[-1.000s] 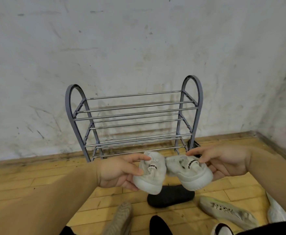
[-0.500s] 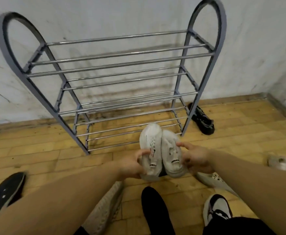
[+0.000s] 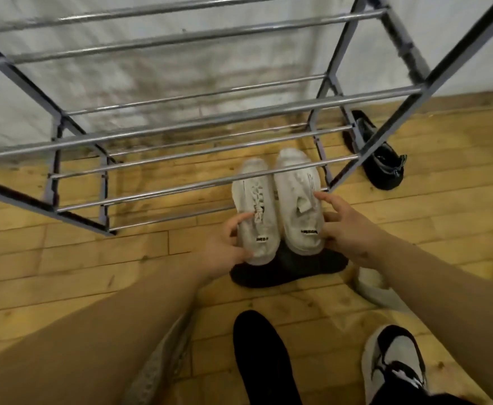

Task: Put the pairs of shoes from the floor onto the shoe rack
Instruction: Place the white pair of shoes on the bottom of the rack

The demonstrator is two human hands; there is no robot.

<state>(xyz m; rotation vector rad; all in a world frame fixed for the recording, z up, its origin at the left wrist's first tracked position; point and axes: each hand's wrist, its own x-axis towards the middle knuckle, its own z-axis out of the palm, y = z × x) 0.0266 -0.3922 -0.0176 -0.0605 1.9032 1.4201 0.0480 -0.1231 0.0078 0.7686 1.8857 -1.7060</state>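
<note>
A pair of white sneakers is lying toes-first on the lowest rails of the shoe rack, near its right end. The left hand is gripping one heel and the right hand the other, fingers curling round them. The sneakers are probably feeling light and soft, with the heels offering the firmest hold.

White shoes, grey rack.
</note>
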